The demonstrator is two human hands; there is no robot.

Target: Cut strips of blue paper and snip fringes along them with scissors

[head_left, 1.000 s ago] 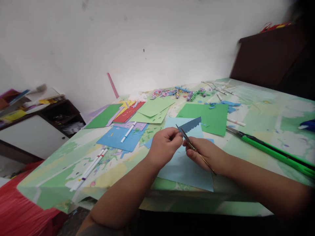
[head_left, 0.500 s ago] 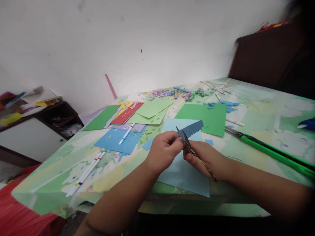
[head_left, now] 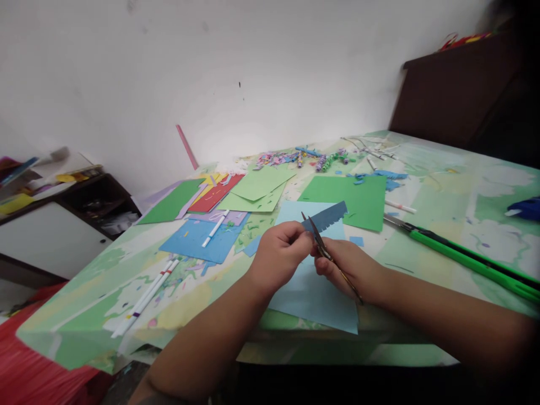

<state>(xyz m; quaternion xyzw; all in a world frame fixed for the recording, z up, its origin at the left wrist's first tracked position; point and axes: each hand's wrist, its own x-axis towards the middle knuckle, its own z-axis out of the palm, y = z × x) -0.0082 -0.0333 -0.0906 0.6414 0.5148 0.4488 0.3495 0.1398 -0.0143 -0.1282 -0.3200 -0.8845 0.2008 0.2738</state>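
Observation:
Pinched in my left hand (head_left: 283, 253) is a strip of dark blue paper (head_left: 328, 217), its lower edge cut into a ragged fringe. My right hand (head_left: 348, 267) is wrapped round a pair of scissors (head_left: 323, 250) with gold-coloured handles. The blades point up and to the left, slightly apart, at the strip right beside my left fingers. Beneath both hands lies a light blue sheet of paper (head_left: 314, 301), partly hidden by them. A green sheet (head_left: 346, 197) is just behind it.
On the right lies a green utility knife (head_left: 464, 253), blade out. At left are a blue sheet (head_left: 198, 242), a red sheet (head_left: 217, 194) and white paper sticks (head_left: 147, 295). Paper scraps and decorated rolls (head_left: 324, 161) lie at the back. A cabinet (head_left: 71, 236) stands left.
The scissors have turned slightly, their handles shifting a little up and left. The strip stays in my left hand. The whole view has shifted slightly.

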